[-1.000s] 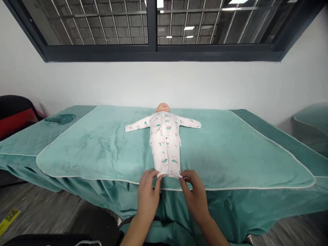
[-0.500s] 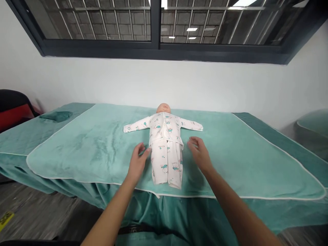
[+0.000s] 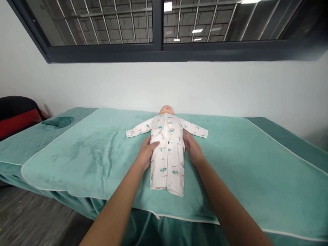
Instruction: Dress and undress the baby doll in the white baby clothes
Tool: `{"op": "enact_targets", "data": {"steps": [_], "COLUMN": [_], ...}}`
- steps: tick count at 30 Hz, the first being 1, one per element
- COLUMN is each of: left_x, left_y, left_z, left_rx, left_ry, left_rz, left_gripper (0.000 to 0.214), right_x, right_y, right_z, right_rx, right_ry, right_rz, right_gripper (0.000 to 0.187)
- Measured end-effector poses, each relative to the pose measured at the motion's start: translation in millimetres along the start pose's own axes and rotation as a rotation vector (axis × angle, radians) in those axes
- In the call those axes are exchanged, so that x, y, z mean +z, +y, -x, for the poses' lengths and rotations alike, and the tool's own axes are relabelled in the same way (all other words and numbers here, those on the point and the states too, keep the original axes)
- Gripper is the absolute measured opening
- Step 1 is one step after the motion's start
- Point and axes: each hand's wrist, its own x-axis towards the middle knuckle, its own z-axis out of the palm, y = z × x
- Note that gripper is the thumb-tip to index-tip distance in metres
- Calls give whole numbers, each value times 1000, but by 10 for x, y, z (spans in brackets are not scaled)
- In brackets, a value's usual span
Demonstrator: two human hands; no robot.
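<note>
A baby doll (image 3: 167,143) in white pyjamas with teal prints lies on its back on a light teal blanket (image 3: 230,171), head toward the wall, arms spread. My left hand (image 3: 147,152) rests against the doll's waist on its left side, thumb on the shirt hem. On the opposite side of the waist, my right hand (image 3: 191,147) presses in. Both hands cup the torso, fingers curved around it. The trouser legs (image 3: 167,171) lie straight toward me.
The blanket covers a darker teal bed (image 3: 287,131) along a white wall below a dark-framed window (image 3: 156,30). A small folded teal cloth (image 3: 57,121) lies at the far left. A black and red object (image 3: 15,114) stands left of the bed.
My hands left the trouser cuffs at the near edge, travelled up along both sides of the doll, and now sit at its waist. The camera has moved closer.
</note>
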Motion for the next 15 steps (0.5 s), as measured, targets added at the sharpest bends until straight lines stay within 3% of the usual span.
{"op": "enact_targets", "data": {"steps": [3, 7, 10, 15], "left_x": [20, -42, -120, -360], "left_y": [-94, -241, -321, -475], "left_z": [-109, 32, 329, 1145], "left_rx": [-16, 66, 144, 76], "left_ry": [48, 216, 295, 209], "left_rz": [-14, -185, -345, -379], "left_gripper": [58, 58, 52, 59], "right_x": [-20, 6, 39, 4], "right_y": [-8, 60, 65, -103], "right_z": [16, 41, 118, 533], "right_rx": [-21, 16, 11, -46], "right_ry": [-46, -37, 6, -50], "right_rz": [-146, -31, 169, 435], "right_gripper": [57, 62, 59, 56]}}
